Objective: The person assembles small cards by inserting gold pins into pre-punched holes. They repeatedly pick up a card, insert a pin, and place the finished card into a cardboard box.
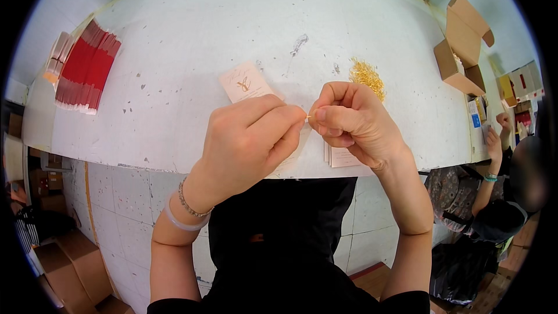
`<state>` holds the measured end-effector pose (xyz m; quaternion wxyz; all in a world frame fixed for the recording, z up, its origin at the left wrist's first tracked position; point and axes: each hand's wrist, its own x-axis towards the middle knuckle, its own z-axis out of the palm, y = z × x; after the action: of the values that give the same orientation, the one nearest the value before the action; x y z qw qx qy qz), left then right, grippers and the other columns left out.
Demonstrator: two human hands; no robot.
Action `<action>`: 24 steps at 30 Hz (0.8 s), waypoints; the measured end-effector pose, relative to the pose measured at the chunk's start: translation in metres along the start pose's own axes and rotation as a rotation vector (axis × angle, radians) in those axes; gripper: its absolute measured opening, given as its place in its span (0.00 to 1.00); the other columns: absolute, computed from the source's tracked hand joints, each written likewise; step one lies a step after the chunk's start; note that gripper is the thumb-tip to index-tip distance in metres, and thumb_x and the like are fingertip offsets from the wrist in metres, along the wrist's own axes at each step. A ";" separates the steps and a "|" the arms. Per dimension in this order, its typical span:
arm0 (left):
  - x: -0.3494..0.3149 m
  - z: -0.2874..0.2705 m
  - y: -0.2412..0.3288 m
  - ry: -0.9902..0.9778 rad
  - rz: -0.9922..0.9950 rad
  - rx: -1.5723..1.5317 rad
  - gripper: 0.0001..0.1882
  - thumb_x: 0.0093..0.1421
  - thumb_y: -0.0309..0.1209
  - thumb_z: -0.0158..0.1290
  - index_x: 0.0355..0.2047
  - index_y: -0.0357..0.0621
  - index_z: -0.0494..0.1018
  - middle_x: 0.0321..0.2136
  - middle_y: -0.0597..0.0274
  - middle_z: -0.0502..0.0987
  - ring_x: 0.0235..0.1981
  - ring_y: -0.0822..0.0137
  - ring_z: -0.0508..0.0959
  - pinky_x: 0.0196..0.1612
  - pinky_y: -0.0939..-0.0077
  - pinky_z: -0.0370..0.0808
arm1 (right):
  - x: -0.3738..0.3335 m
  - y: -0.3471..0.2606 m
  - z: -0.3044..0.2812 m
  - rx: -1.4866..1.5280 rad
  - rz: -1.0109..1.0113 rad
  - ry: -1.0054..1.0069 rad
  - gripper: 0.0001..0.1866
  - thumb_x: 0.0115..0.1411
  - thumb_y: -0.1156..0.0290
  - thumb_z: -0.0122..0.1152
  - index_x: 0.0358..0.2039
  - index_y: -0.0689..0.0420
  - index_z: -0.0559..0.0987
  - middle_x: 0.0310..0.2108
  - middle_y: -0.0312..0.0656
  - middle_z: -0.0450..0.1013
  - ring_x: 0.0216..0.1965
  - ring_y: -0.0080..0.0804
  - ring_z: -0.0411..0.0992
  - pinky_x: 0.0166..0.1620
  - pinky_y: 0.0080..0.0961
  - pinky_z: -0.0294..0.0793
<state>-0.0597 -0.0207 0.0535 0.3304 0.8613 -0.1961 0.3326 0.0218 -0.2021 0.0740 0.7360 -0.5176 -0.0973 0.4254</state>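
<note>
My left hand point(247, 139) and my right hand point(357, 125) meet over the near edge of the table, fingertips almost touching. Both are closed in a pinch on a tiny pale gold piece point(308, 117); most of it is hidden by the fingers. Just behind my left hand lies a pale pink card point(243, 81) with gold print, partly covered by that hand. A stack of similar pink cards point(344, 157) sits under my right hand at the table edge. Beyond my right hand is a loose heap of thin gold pieces point(366, 75).
On the white table point(192, 40), a row of red packets point(90, 67) lies far left. An open cardboard box point(459, 64) stands far right. A co-worker's hand point(494, 144) shows at the right. Brown cartons point(75, 267) are on the floor at lower left.
</note>
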 end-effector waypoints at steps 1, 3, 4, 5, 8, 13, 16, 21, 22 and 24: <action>0.000 0.001 -0.001 0.010 0.014 -0.021 0.07 0.48 0.16 0.59 0.28 0.39 0.77 0.18 0.64 0.74 0.14 0.75 0.69 0.16 0.82 0.62 | 0.000 0.000 0.000 0.000 0.006 -0.001 0.04 0.54 0.80 0.60 0.27 0.63 0.73 0.22 0.39 0.72 0.18 0.14 0.58 0.18 0.13 0.52; 0.000 0.002 -0.002 0.008 -0.010 -0.055 0.07 0.48 0.16 0.59 0.27 0.39 0.77 0.18 0.64 0.74 0.14 0.75 0.68 0.16 0.82 0.62 | 0.000 -0.001 -0.001 0.001 0.018 -0.003 0.04 0.54 0.80 0.61 0.26 0.63 0.73 0.22 0.39 0.72 0.18 0.14 0.58 0.18 0.13 0.52; 0.000 0.003 -0.002 0.007 -0.022 -0.071 0.07 0.48 0.16 0.59 0.27 0.39 0.77 0.18 0.65 0.74 0.14 0.76 0.68 0.16 0.82 0.62 | 0.000 -0.001 -0.001 -0.004 0.020 0.001 0.04 0.54 0.80 0.61 0.26 0.63 0.73 0.22 0.39 0.72 0.18 0.14 0.58 0.18 0.13 0.52; 0.000 0.002 -0.002 -0.002 -0.049 -0.073 0.07 0.48 0.17 0.59 0.27 0.40 0.77 0.18 0.64 0.74 0.15 0.73 0.70 0.17 0.80 0.64 | 0.000 -0.001 -0.001 -0.009 0.023 0.004 0.04 0.54 0.80 0.61 0.26 0.63 0.73 0.22 0.40 0.72 0.18 0.14 0.58 0.18 0.13 0.52; 0.001 0.002 -0.002 -0.025 -0.104 -0.087 0.06 0.47 0.18 0.58 0.26 0.42 0.76 0.18 0.63 0.73 0.17 0.67 0.72 0.17 0.76 0.67 | 0.000 -0.002 0.001 -0.048 0.020 0.034 0.06 0.55 0.79 0.61 0.25 0.62 0.73 0.20 0.38 0.70 0.17 0.14 0.57 0.17 0.12 0.51; 0.003 0.005 -0.003 -0.040 -0.080 -0.103 0.05 0.48 0.18 0.57 0.25 0.42 0.75 0.17 0.64 0.71 0.16 0.67 0.71 0.17 0.76 0.66 | 0.001 -0.003 0.003 -0.116 0.021 0.074 0.06 0.53 0.80 0.60 0.23 0.61 0.72 0.19 0.37 0.69 0.16 0.13 0.56 0.16 0.12 0.51; 0.004 0.006 -0.004 -0.064 -0.067 -0.058 0.05 0.48 0.18 0.57 0.24 0.42 0.75 0.17 0.64 0.70 0.15 0.67 0.70 0.17 0.75 0.66 | 0.001 -0.005 0.005 -0.181 0.021 0.120 0.04 0.51 0.80 0.59 0.23 0.62 0.73 0.19 0.38 0.69 0.16 0.14 0.57 0.16 0.13 0.51; 0.002 0.008 -0.003 -0.024 -0.098 -0.090 0.05 0.47 0.19 0.57 0.24 0.42 0.76 0.17 0.64 0.72 0.15 0.69 0.71 0.17 0.76 0.66 | 0.002 -0.006 0.001 -0.184 0.054 0.080 0.03 0.50 0.79 0.59 0.24 0.63 0.73 0.20 0.38 0.70 0.17 0.14 0.58 0.18 0.14 0.52; 0.002 0.008 -0.003 -0.005 -0.115 -0.109 0.05 0.47 0.19 0.58 0.24 0.42 0.76 0.17 0.63 0.72 0.15 0.69 0.71 0.17 0.77 0.66 | 0.002 -0.005 0.000 -0.141 0.046 0.060 0.03 0.51 0.78 0.60 0.24 0.63 0.74 0.20 0.37 0.71 0.18 0.14 0.59 0.18 0.14 0.53; 0.005 0.004 -0.003 -0.061 -0.246 -0.202 0.03 0.48 0.20 0.57 0.24 0.40 0.77 0.16 0.65 0.73 0.14 0.74 0.69 0.17 0.80 0.64 | 0.002 -0.004 -0.001 -0.055 0.029 0.020 0.05 0.54 0.77 0.61 0.25 0.63 0.75 0.20 0.36 0.71 0.19 0.13 0.60 0.20 0.13 0.55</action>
<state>-0.0532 -0.0219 0.0536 0.4473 0.8510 -0.1314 0.2419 0.0251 -0.2017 0.0762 0.7161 -0.5433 -0.0941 0.4280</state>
